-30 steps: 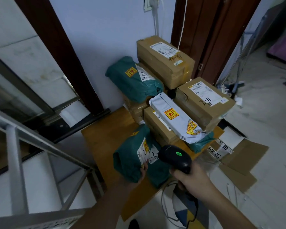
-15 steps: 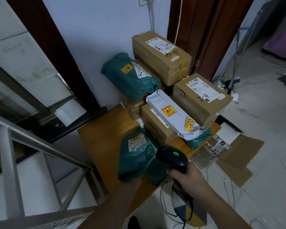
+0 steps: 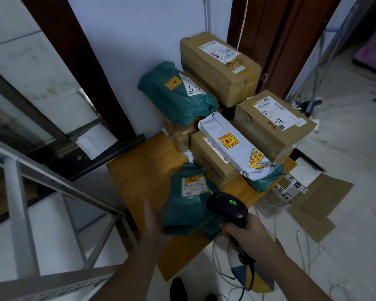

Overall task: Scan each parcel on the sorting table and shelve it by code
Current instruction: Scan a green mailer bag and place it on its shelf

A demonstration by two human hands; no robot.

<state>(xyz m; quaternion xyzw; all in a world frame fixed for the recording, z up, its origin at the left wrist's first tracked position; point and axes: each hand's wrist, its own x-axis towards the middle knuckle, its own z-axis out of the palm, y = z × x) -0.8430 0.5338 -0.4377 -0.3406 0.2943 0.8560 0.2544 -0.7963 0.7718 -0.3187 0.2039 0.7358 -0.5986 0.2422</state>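
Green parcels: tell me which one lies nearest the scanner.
The green bag at the table's near edge, just left of the scanner, label up. The other green bag sits atop the boxes by the wall.

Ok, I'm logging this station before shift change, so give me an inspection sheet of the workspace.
Surface: orange wooden table, partly bare.
Job's things: teal plastic mailer bag at the near edge, label up; stacked brown cardboard boxes; white plastic mailer.
Clutter: flattened cardboard on the floor.
Grippers: left hand at the teal bag's left edge, fingers straight; right hand grips black handheld scanner, green light on.
Cables: scanner cord hangs; loose white wires.
Surroundings: grey metal shelving frame, left.
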